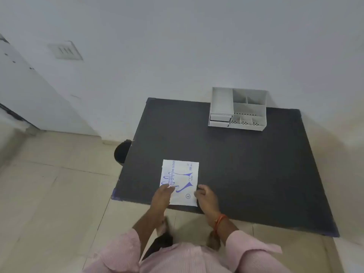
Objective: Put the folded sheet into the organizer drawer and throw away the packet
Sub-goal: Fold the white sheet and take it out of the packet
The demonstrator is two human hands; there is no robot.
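Note:
A white packet [182, 178] printed in blue with a glove outline lies flat near the front left of the dark table [246, 164]. My left hand [162, 195] rests on the packet's near left part, fingers laid over it. My right hand [206, 196] touches the packet's near right edge with curled fingers. A white organizer [238, 109] with small drawers on its left side stands at the table's far edge, against the wall. No separate folded sheet shows; I cannot tell whether it is inside the packet.
A black round bin [122, 152] stands on the tiled floor just left of the table. A white wall runs behind the table. My feet and pink sleeves show below the table's front edge.

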